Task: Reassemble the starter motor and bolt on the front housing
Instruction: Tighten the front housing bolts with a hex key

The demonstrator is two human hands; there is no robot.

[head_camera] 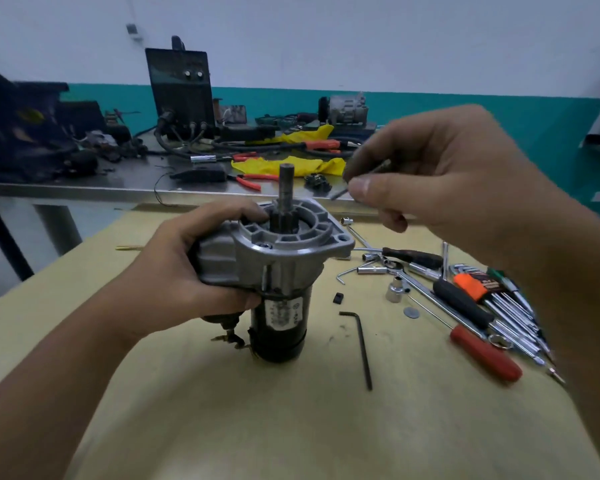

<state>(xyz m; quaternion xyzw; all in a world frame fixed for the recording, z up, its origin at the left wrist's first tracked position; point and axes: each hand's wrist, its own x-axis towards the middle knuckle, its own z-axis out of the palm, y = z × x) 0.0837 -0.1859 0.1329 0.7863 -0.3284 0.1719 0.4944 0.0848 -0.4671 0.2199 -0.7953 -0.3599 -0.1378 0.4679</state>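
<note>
The starter motor [284,317] stands upright on the yellow table, black body below, silver front housing [291,237] on top. Its shaft and pinion [286,195] stick up through the housing. My left hand [194,258] grips the housing from the left, fingers curled over its rim. My right hand [426,171] hovers above and to the right of the housing and pinches a thin dark bolt [361,180] between thumb and fingers. The bolt is blurred and partly hidden by my fingers.
A black hex key [362,348] lies right of the motor. Further right lie sockets [395,289], screwdrivers [484,351], a hex key set [492,289] and a small washer [411,312]. A steel bench [84,188] behind holds pliers, yellow cloth and a dark machine.
</note>
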